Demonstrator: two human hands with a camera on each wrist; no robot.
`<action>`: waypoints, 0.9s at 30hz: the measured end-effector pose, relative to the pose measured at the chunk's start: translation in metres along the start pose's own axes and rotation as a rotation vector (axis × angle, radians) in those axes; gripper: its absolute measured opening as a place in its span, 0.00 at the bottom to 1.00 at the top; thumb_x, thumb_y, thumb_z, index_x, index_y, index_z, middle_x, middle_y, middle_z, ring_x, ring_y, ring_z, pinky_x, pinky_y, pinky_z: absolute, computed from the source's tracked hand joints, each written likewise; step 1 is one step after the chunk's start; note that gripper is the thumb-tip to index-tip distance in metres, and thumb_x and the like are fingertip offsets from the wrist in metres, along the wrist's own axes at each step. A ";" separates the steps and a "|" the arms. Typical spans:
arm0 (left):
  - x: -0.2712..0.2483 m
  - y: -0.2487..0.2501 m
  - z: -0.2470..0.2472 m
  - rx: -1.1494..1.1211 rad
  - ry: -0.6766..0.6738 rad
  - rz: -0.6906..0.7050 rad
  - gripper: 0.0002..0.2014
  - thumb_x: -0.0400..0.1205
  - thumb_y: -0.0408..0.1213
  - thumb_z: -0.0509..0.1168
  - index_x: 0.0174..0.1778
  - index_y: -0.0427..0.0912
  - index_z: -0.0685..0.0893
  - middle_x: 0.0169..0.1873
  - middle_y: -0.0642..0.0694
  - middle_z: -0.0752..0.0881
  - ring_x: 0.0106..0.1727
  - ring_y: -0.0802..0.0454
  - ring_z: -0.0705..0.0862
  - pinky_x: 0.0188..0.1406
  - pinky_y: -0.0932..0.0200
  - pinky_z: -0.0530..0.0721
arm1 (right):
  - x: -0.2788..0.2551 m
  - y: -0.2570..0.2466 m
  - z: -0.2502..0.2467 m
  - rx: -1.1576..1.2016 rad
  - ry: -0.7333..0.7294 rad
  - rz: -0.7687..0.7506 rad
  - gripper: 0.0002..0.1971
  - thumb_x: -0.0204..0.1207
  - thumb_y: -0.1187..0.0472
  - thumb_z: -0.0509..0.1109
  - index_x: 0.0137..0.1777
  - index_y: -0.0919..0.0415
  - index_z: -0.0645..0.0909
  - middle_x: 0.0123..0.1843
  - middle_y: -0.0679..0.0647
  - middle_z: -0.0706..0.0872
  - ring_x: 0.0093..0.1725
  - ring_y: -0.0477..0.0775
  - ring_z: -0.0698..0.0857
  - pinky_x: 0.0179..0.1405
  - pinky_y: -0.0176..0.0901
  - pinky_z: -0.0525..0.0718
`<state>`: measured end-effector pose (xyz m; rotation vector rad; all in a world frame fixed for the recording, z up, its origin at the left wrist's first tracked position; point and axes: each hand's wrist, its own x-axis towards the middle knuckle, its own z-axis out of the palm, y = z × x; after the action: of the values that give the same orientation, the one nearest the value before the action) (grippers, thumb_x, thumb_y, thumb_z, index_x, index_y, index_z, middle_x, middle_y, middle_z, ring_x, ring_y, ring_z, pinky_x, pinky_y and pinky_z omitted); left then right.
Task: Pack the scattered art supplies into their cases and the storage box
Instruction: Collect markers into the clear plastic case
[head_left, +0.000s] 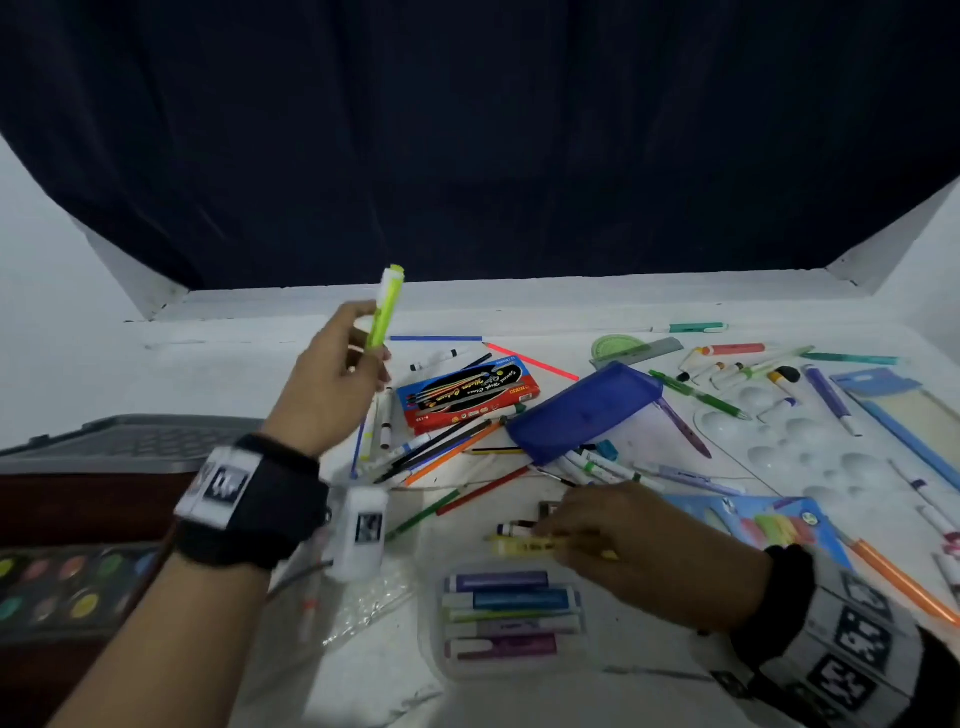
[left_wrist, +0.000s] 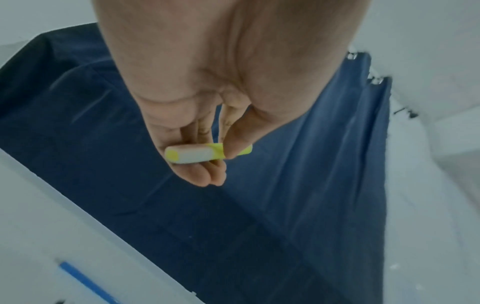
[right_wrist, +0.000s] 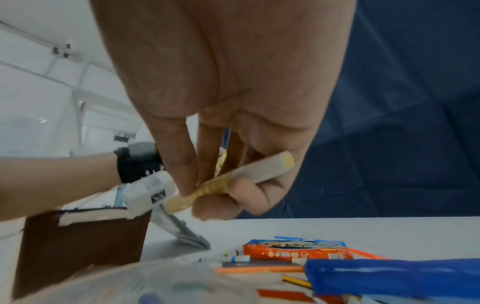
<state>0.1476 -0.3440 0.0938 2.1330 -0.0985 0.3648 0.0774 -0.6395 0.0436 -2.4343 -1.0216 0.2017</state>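
the left hand (head_left: 332, 379) pinches a green highlighter (head_left: 384, 306) upright, thumb against fingertips (raised off the table). the right hand (head_left: 639, 545) curls its fingers around a yellow highlighter (head_left: 524, 545), just behind the clear case (head_left: 511, 618).

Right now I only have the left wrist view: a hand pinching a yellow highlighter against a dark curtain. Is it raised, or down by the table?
Observer: Raised. In the head view the left hand holds the yellow-green highlighter nearly upright, well above the table.
Reviewer: And the other hand?
Observer: The right hand grips a second yellow highlighter low over the table, just beyond a clear case that already holds several highlighters.
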 end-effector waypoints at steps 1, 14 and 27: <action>-0.021 0.004 -0.002 -0.033 -0.031 0.006 0.17 0.87 0.28 0.59 0.69 0.52 0.76 0.41 0.47 0.83 0.37 0.51 0.82 0.42 0.55 0.83 | -0.005 -0.004 0.005 -0.008 -0.040 0.004 0.13 0.84 0.51 0.63 0.66 0.44 0.82 0.55 0.38 0.85 0.50 0.38 0.81 0.53 0.31 0.79; -0.203 -0.033 -0.012 -0.034 -0.116 0.019 0.07 0.81 0.43 0.71 0.54 0.55 0.89 0.42 0.53 0.87 0.40 0.63 0.83 0.42 0.70 0.77 | -0.006 -0.034 0.057 -0.253 -0.156 -0.055 0.13 0.82 0.65 0.60 0.63 0.58 0.81 0.59 0.55 0.78 0.53 0.57 0.81 0.49 0.53 0.81; -0.214 -0.029 0.003 0.232 -0.315 0.162 0.10 0.77 0.46 0.71 0.54 0.57 0.91 0.43 0.65 0.83 0.44 0.72 0.82 0.42 0.79 0.74 | 0.009 -0.044 0.061 -0.451 -0.123 -0.040 0.13 0.81 0.61 0.64 0.62 0.51 0.83 0.55 0.53 0.82 0.55 0.58 0.82 0.49 0.52 0.70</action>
<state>-0.0497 -0.3455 0.0058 2.4064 -0.4308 0.1352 0.0366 -0.5830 0.0126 -2.8277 -1.2828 0.1175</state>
